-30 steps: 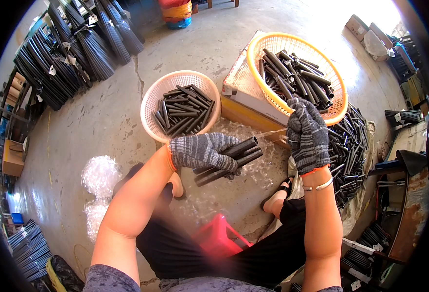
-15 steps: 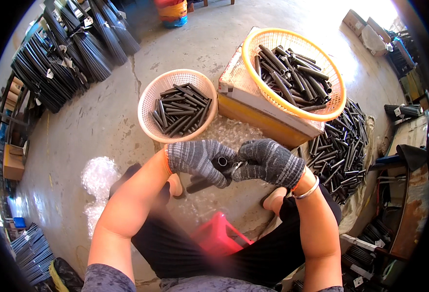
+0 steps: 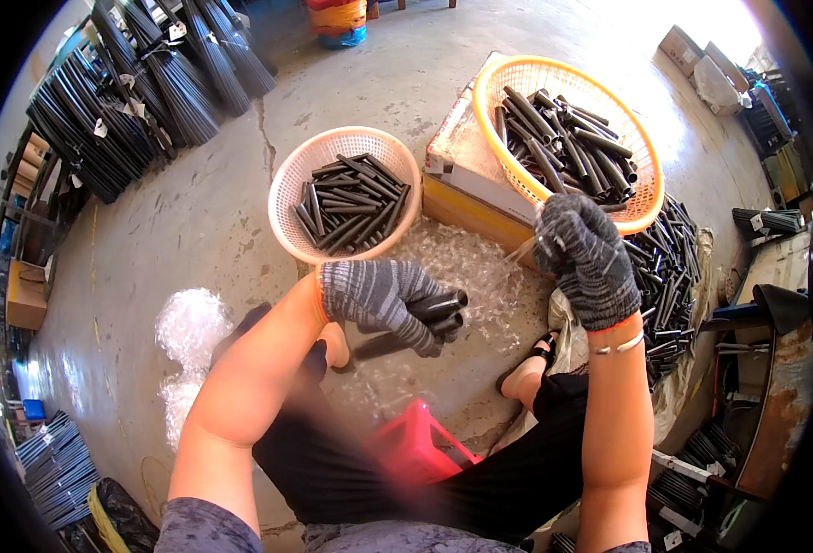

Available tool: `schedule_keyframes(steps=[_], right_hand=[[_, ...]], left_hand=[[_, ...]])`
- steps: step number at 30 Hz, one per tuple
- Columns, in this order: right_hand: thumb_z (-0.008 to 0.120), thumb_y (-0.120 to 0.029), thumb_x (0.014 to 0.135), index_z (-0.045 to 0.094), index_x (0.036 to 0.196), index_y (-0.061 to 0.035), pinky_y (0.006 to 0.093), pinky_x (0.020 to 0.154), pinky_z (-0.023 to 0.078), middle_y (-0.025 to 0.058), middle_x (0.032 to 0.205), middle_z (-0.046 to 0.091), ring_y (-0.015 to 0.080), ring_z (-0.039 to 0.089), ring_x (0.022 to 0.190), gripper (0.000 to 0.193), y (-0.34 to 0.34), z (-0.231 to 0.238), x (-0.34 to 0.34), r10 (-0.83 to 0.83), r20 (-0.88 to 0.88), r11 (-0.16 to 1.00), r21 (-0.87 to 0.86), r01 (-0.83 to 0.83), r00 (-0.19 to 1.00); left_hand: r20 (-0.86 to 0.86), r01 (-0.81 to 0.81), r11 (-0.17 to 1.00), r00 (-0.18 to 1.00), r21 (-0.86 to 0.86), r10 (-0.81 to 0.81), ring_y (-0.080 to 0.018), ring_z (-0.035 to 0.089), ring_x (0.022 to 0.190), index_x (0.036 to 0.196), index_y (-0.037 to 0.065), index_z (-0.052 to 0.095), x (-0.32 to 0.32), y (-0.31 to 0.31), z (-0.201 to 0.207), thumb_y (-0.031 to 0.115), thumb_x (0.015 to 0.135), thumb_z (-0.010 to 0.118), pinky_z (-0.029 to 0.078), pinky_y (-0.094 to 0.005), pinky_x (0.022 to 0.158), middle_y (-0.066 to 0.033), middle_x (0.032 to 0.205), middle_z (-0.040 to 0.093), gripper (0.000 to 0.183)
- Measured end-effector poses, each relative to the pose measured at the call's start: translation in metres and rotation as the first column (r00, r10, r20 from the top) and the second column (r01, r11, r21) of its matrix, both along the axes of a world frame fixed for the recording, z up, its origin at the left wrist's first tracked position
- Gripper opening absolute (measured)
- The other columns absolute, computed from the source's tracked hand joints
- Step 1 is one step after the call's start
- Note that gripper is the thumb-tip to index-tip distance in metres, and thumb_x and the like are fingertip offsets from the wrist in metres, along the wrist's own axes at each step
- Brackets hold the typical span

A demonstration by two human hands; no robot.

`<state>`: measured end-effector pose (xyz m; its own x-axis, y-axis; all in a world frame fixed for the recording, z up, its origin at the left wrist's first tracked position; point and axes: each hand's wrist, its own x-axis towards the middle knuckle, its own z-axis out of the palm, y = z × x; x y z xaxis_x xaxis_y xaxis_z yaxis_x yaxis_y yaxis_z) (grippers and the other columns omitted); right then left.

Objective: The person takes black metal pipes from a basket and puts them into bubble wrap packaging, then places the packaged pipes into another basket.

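My left hand, in a striped grey knit glove, is wrapped round a few short black tubes. Their open ends point right, and their other ends show below the hand. My right hand, gloved alike, is raised in front of the orange-rimmed basket. Its fingers are pinched on what looks like a thin clear plastic strip, partly hidden by the glove. Beyond my left hand stands a pale pink basket of thin black tubes. The orange-rimmed basket holds wider black tubes.
A cardboard box supports the orange-rimmed basket. Clear plastic scraps litter the floor, with more heaped at left. Loose black tubes are piled at right. A pink stool sits between my legs. Long rods lean at far left.
My right hand has moved away from the left, up and to the right, drawing a thin clear strip. My left hand keeps its grip on the tubes, whose ends now show more plainly.
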<state>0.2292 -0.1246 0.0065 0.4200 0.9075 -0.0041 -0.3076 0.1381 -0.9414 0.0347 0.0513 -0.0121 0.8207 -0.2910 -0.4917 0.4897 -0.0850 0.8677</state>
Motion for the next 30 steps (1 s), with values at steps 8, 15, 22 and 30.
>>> schedule_keyframes(steps=[8, 15, 22, 30], right_hand=[[0.059, -0.023, 0.091, 0.053, 0.092, -0.0079, 0.0385, 0.092, 0.044, 0.002, 0.086, 0.052, 0.0165, 0.053, 0.084, 0.016, 0.005, -0.023, 0.056, -0.002, -0.502, 0.859, 0.442, 0.259, 0.865], [0.062, -0.019, 0.088, 0.054, 0.11, -0.0082, 0.0315, 0.083, 0.05, 0.0042, 0.094, 0.057, 0.0182, 0.057, 0.084, 0.026, 0.0, -0.012, 0.023, 0.162, -0.258, 0.938, 0.341, -0.068, 0.952], [0.07, -0.019, 0.082, 0.058, 0.115, -0.0035, 0.0278, 0.068, 0.048, 0.0043, 0.086, 0.063, 0.01, 0.057, 0.077, 0.038, 0.007, -0.026, -0.023, 0.398, 0.654, 0.91, -0.367, -0.191, 0.643], [0.063, -0.024, 0.088, 0.06, 0.096, -0.0052, 0.0265, 0.06, 0.046, 0.0004, 0.078, 0.059, 0.0102, 0.054, 0.069, 0.02, 0.01, -0.076, -0.019, 0.44, 0.505, 0.898, -0.24, -0.369, 0.742]], left_hand=[[-0.021, -0.053, 0.998, 0.998, -0.023, 0.053, -0.0109, 0.061, 0.089, 0.1, -0.001, 0.063, -0.002, -0.002, -0.009, 0.005, 0.076, 0.074, 0.049, -0.026, 0.079, -0.0044, 0.093, 0.067, 0.027], [0.109, -0.201, 0.972, 0.971, -0.125, 0.214, -0.0151, 0.062, 0.085, 0.121, 0.001, 0.052, 0.002, 0.002, -0.026, 0.001, 0.08, 0.068, 0.05, -0.0298, 0.08, -0.0059, 0.09, 0.064, 0.044], [0.212, -0.382, 0.804, 0.831, -0.456, 0.515, -0.0202, 0.063, 0.084, 0.135, 0.001, 0.038, 0.0, 0.002, -0.007, 0.006, 0.084, 0.062, 0.052, -0.0321, 0.078, -0.0098, 0.089, 0.063, 0.056], [0.151, -0.331, 0.596, 0.774, -0.732, 0.615, -0.0195, 0.064, 0.077, 0.131, -0.004, 0.042, -0.013, 0.008, 0.007, 0.02, 0.078, 0.072, 0.055, -0.0296, 0.069, -0.0102, 0.088, 0.062, 0.066]])
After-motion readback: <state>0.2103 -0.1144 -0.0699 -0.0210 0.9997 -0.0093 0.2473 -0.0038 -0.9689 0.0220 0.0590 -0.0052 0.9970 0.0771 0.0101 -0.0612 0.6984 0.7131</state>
